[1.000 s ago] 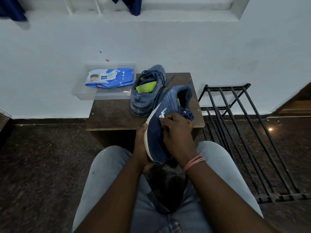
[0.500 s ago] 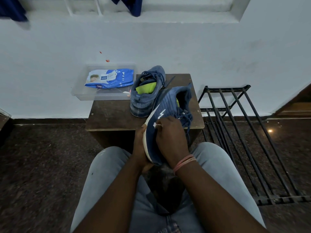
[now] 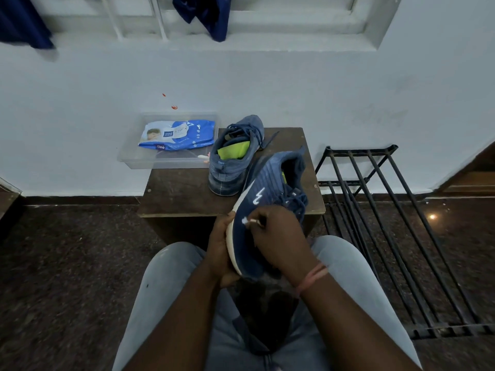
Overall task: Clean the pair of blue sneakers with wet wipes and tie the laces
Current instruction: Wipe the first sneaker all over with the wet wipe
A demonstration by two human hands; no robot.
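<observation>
Over my lap I hold one blue sneaker (image 3: 270, 183) tilted on its side, white sole to the left. My left hand (image 3: 221, 253) grips its sole from underneath. My right hand (image 3: 278, 236) lies on the shoe's side and pinches a small white wet wipe (image 3: 247, 221) against the fabric. The second blue sneaker (image 3: 235, 153), with a green insole and loose laces, stands upright on the small brown table (image 3: 182, 191) behind. A blue pack of wet wipes (image 3: 178, 135) lies in a clear plastic tray (image 3: 139, 160) at the table's back left.
A black metal rack (image 3: 388, 223) stands on the dark speckled floor to the right of the table. The white wall is right behind the table. Dark blue cloth (image 3: 206, 14) hangs at the window ledge above. My knees in grey trousers frame the bottom.
My right hand with the wipe has slid down the sneaker's side toward the toe. The white logo, earlier half hidden by my fingers, now shows. The left hand keeps its grip.
</observation>
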